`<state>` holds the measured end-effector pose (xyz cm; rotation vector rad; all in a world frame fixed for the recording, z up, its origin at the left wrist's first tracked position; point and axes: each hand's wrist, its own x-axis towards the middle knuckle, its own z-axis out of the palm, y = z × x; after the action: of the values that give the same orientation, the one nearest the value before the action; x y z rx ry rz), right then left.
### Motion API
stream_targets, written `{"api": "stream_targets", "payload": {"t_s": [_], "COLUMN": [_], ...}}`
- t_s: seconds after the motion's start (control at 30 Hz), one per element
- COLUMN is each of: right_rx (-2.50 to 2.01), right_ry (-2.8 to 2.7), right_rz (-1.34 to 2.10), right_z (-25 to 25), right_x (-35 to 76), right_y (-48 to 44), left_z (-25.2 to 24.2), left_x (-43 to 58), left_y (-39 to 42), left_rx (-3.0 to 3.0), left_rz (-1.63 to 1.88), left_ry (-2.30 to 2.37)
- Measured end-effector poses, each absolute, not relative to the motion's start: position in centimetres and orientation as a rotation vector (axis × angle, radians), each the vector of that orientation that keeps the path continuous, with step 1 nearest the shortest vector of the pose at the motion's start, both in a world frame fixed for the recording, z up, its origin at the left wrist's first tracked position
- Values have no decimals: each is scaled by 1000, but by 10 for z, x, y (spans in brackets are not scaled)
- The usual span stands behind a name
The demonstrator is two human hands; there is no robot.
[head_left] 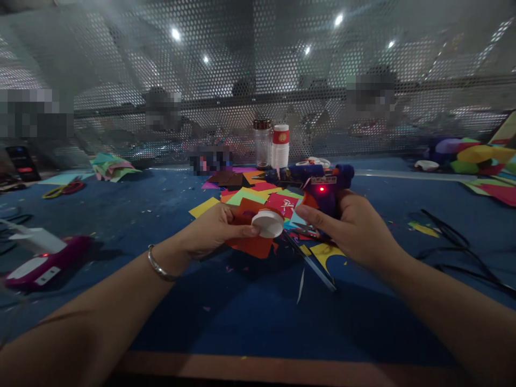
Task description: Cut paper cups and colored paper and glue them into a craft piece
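Observation:
Pinched in my left hand (pixel 213 231) are an orange sheet of paper (pixel 252 248) and a round white disc-shaped piece (pixel 268 223), which lies in front of the sheet. What the disc is exactly, I cannot make out. My right hand (pixel 355 226) grips a blue hot glue gun (pixel 322 177) by its handle, with a red light lit on its side and the nozzle pointing left, above and beyond the disc. Below the gun, a pair of scissors (pixel 304 228) is partly hidden among paper scraps. A clear glue stick (pixel 318 274) lies slanting on the blue table.
Coloured paper sheets (pixel 250 196) spread behind my hands. A glass bottle (pixel 263 145) and stacked paper cups (pixel 280 148) stand at the back against a perforated metal screen (pixel 226 80). Left is a purple power strip (pixel 48 263) with a plug; right, a black cable (pixel 463 247).

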<state>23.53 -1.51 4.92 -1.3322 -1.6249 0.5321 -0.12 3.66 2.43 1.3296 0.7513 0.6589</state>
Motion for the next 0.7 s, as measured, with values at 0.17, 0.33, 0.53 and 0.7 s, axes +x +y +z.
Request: {"api": "stream_targets", "payload": {"t_s": [0.17, 0.33, 0.53, 0.7], "right_rx": [-1364, -1391, -1394, -1398], "right_ry": [-1632, -1635, -1584, -1546], "right_rz": [529, 590, 726, 768], "right_z": [52, 50, 43, 38], "right_x": [240, 241, 241, 243], "right_y": [-17, -15, -11, -9], "left_z": [24, 22, 23, 24], "left_x": [-4, -2, 1, 4], "left_y": [42, 44, 42, 41], "left_rx": [1274, 1196, 1175, 1179], "left_rz": [817, 955, 1033, 1047], "left_ry": [780, 774, 771, 767]}}
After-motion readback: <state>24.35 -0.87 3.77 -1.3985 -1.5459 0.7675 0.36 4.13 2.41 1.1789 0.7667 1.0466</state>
